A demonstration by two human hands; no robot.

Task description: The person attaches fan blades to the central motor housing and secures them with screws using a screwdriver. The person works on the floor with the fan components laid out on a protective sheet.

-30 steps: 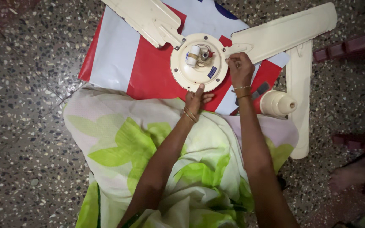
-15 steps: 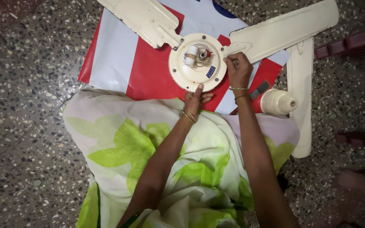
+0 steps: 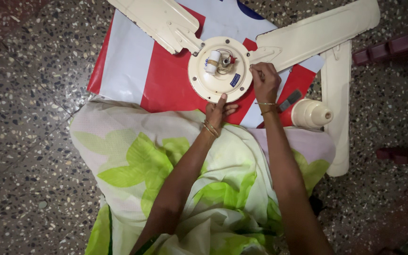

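A cream ceiling fan motor hub point(image 3: 219, 71) lies on a red, white and blue sheet point(image 3: 138, 66) on the floor. Two cream blades are fixed to it, one point(image 3: 159, 21) running up left, one point(image 3: 317, 33) running right. My left hand point(image 3: 218, 111) rests at the hub's near edge, one finger pressing on the rim. My right hand point(image 3: 264, 81) is closed at the hub's right side, where the right blade's bracket joins. Whether it grips a small tool or screw is hidden by the fingers.
A loose third blade point(image 3: 335, 108) lies at the right, with a cream bell-shaped cover point(image 3: 310, 113) on it. A grey-handled tool point(image 3: 290, 100) lies next to my right wrist. Dark red furniture parts point(image 3: 393, 47) stand at the right edge. Green-patterned cloth point(image 3: 185, 170) covers my lap over speckled floor.
Both hands stay at the hub. The view has shifted slightly; a foot seen at the lower right a second ago is gone.
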